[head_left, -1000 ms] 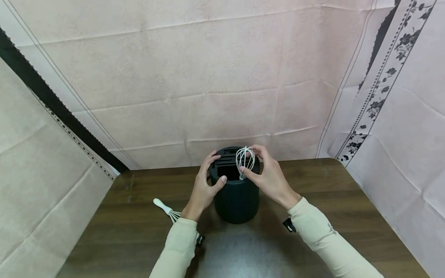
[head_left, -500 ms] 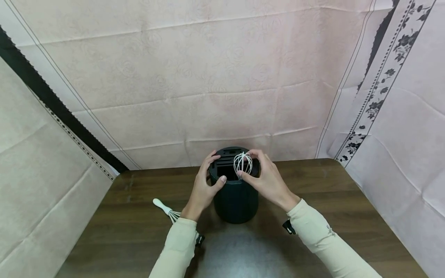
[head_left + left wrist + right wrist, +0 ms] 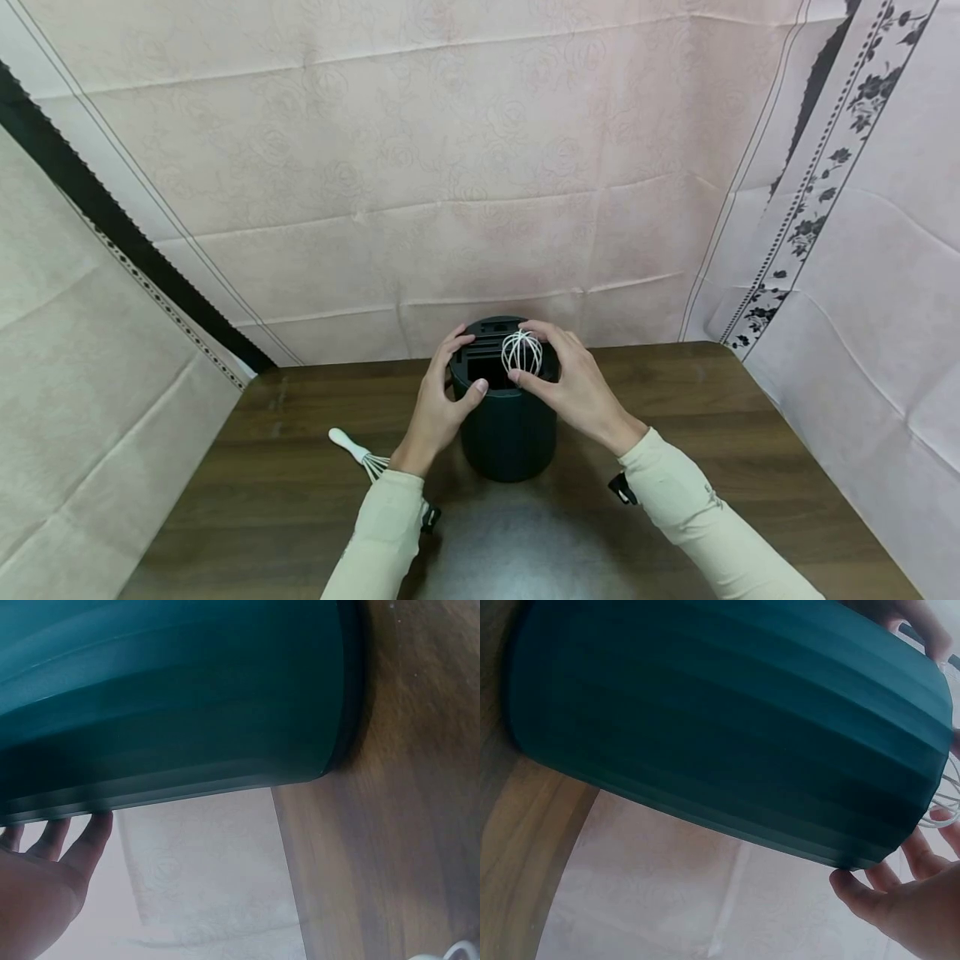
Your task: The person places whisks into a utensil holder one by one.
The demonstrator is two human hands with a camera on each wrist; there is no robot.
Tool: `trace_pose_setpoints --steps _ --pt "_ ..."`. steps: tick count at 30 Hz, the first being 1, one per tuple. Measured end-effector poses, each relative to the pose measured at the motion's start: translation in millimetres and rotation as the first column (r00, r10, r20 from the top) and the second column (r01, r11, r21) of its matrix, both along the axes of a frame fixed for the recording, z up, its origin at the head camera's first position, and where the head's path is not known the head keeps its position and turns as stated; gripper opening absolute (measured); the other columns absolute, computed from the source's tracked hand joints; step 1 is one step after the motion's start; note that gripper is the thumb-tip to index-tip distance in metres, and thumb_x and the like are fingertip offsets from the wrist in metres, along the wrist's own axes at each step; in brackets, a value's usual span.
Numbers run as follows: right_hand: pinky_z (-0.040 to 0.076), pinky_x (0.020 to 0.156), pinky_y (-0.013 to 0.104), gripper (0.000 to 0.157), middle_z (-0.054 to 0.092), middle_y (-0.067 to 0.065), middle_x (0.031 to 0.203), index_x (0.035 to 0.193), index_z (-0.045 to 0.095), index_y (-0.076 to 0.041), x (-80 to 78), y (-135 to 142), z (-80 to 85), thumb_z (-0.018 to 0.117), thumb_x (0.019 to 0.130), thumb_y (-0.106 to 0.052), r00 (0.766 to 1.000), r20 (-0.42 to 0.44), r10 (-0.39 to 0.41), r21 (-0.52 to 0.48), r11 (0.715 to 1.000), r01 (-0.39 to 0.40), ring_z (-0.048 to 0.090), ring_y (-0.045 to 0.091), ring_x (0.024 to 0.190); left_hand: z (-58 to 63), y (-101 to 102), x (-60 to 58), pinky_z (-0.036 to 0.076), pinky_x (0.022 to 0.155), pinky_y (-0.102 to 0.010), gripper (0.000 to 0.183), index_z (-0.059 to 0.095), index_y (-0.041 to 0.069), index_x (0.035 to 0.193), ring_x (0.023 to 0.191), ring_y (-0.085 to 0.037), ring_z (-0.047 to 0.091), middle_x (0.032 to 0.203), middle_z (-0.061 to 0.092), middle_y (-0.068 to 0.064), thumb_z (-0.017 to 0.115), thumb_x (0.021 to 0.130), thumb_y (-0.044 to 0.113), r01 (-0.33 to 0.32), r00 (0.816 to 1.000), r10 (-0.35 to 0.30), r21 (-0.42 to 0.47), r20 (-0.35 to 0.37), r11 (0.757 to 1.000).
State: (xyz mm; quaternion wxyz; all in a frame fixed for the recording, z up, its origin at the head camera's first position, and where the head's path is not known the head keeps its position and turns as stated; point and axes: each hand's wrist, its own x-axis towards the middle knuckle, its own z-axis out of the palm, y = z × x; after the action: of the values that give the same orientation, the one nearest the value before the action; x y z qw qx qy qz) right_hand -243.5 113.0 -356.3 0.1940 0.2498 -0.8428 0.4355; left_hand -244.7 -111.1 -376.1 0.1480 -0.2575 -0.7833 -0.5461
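Standing at the far middle of the worktop (image 3: 675,433): dark holder (image 3: 510,417), left hand (image 3: 438,400) curling round its rim. Right hand (image 3: 570,383) pinching the white whisk (image 3: 522,352), wire head poking above the top slots. Risking snagged wires or a tipped holder. No readable writing showing.

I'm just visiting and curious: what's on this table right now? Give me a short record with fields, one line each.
Holder: dark round utensil holder standing upright on the wooden table
Left hand: left hand grips the holder's rim
Right hand: right hand pinches a white whisk, wire head up, at the holder's top opening
Also there: second whisk lying on the table beside the left sleeve
Backdrop: pink cloth
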Motion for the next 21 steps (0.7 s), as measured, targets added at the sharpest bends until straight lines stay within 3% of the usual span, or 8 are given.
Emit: trace_pose_setpoints --steps 11,21 --pt "0.039 0.098 0.053 0.064 0.057 0.004 0.122 0.14 0.047 -0.023 0.1 -1.1 -0.2 0.078 0.085 -0.038 0.997 0.047 -0.059 0.001 0.998 0.059 0.05 0.023 0.116 -1.6 -0.7 -1.6 0.031 0.108 -0.065 0.058 0.045 0.005 0.145 0.145 -0.032 0.029 0.16 0.029 -0.015 0.064 0.091 0.015 0.002 1.0 -0.002 0.001 -0.015 1.0" --pt "0.039 0.1 0.052 0.064 0.058 0.007 0.126 0.138 0.047 -0.016 1.9 -1.1 1.1 0.079 0.085 -0.035 0.997 0.037 -0.069 0.004 0.998 0.069 0.051 0.024 0.117 -0.2 -0.2 0.2 0.034 0.106 -0.065 0.059 0.044 0.005 0.146 0.145 -0.031 0.029 0.16 0.029 -0.013 0.064 0.091 0.014 -0.005 1.0 0.004 -0.01 -0.013 1.0"
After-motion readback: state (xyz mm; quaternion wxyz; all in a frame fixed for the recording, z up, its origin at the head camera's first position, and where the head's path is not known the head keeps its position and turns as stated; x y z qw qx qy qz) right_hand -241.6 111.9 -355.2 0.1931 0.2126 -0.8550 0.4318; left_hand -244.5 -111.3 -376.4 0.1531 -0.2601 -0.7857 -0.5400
